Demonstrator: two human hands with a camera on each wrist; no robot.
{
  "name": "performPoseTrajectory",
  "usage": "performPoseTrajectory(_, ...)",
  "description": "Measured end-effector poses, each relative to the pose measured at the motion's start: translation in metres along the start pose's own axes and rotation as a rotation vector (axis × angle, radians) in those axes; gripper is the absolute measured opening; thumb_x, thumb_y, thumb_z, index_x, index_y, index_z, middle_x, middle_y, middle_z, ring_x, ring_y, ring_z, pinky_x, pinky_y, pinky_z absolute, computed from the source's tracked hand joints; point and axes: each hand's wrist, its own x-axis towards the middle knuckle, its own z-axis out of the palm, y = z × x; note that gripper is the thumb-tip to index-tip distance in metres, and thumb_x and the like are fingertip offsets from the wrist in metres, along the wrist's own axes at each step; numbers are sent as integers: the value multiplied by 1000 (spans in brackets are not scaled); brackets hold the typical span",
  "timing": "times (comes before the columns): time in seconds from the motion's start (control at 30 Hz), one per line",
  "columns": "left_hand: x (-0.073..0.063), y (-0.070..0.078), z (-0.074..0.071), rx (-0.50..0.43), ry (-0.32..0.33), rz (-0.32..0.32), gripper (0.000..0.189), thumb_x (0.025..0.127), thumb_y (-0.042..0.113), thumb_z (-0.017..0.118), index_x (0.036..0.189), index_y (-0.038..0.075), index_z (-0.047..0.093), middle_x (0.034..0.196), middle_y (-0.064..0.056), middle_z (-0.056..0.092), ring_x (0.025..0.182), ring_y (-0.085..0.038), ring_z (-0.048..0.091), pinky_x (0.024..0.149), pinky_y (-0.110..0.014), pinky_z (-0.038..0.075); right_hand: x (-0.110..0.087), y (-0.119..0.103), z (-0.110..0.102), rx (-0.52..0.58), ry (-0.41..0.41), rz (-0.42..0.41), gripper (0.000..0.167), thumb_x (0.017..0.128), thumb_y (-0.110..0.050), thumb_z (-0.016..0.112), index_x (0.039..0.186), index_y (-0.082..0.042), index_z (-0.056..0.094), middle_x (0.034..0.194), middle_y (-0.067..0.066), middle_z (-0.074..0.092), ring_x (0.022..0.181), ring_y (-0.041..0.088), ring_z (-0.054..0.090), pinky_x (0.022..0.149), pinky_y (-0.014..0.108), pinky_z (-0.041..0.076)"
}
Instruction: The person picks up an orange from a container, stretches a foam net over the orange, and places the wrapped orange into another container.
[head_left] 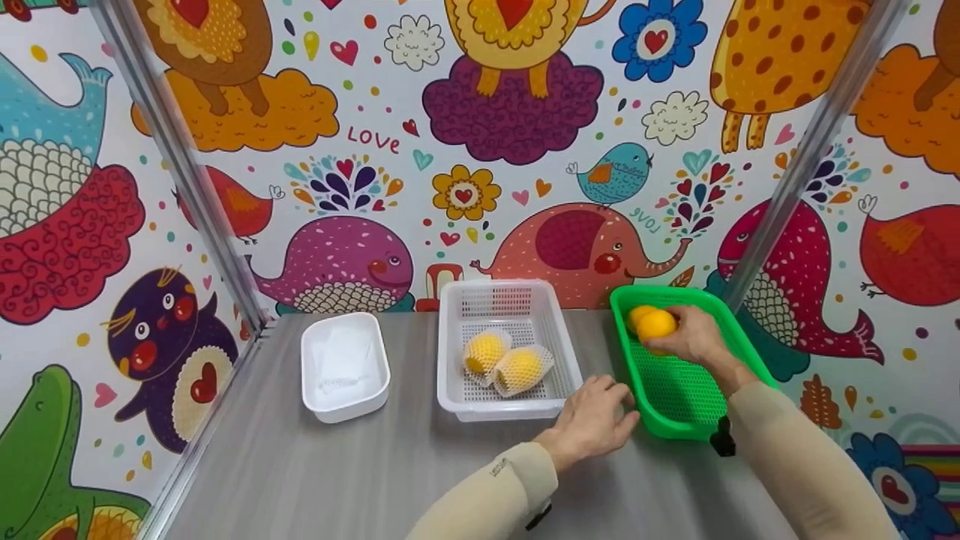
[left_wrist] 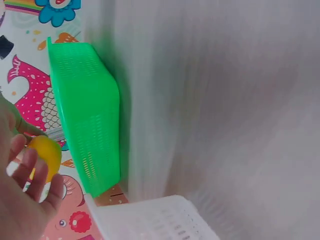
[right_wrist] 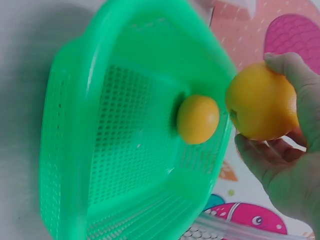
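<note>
Orange fruit, gripped in right hand, is over green basket, partly hiding second fruit in head view. Left hand: fingers loosely spread, near white basket, cropped in left wrist view.

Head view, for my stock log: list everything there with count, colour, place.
Table: one, grey, underneath
Tub: one, white, table's left; contents unclear
White basket: one, white, centre
Netted fruits: two, yellow, in white basket
Green basket: one, green, table's right
Bare fruits: two, orange, one in green basket, one held
Printed walls: three, multicoloured, behind and both sides
Metal posts: two, silver, back corners
Black pieces: two, black, at sleeves
Sleeves: two, cream, both arms
Left hand: one, bare, near white basket
Right hand: one, bare, at green basket
</note>
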Motion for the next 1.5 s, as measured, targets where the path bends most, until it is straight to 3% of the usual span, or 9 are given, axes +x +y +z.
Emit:
performPoseTrajectory(0.23,-18,-12,-11,-213,11,-103,23,108,38,71,120,20,79,115,3,76,103,-7,67,93,-22,56,-18,-23,11,144,21,-38,88,93,-33,91,160,6,50,154,33,58,127,48,62,108,63,60)
performPoseTrajectory(0.37,-28,-18,-18,-340,13,-174,23,107,38,72,120,19,77,117,0,77,102,-7,67,95,-25,58,-27,-36,19,213,12,-50,88,91,-29,93,161,2,51,152,29,62,128,46,62,108,60,60)
performPoseTrajectory(0.5,-36,-24,-24,-446,17,-223,25,107,37,72,123,18,76,123,-5,77,108,-16,70,98,-28,59,-37,-50,25,256,12,-99,82,89,-29,96,156,0,57,145,25,67,124,40,64,103,50,61)
performPoseTrajectory(0.63,-39,-33,-30,-508,72,-251,31,106,36,74,128,14,74,124,-8,77,112,-24,73,98,-29,60,-46,-65,34,308,2,-166,80,88,-29,98,152,1,61,141,23,70,120,37,65,98,42,61)
performPoseTrajectory(0.87,-45,-46,-49,-639,187,-303,51,103,40,79,141,8,68,128,-11,75,114,-26,72,104,-44,64,-61,-89,51,427,-71,-231,80,85,-31,100,151,-2,64,142,18,74,112,30,71,99,45,67)
performPoseTrajectory(0.97,-51,-50,-56,-655,203,-303,57,101,42,81,145,9,66,134,-13,74,119,-26,70,107,-48,63,-67,-94,59,474,-111,-272,77,86,-28,99,150,-2,65,142,19,74,106,27,73,96,38,67)
performPoseTrajectory(1.2,-68,-64,-66,-673,174,-290,64,100,47,82,151,14,62,143,-8,71,128,-28,68,107,-47,64,-80,-106,81,544,-177,-363,74,87,-29,98,149,-3,67,143,18,75,107,27,73,96,30,65)
performPoseTrajectory(1.5,-92,-81,-71,-668,156,-261,65,98,44,85,152,17,61,143,-8,70,123,-23,69,101,-41,67,-89,-120,107,598,-236,-477,69,90,-25,95,149,-2,67,142,20,75,109,13,71,95,26,63)
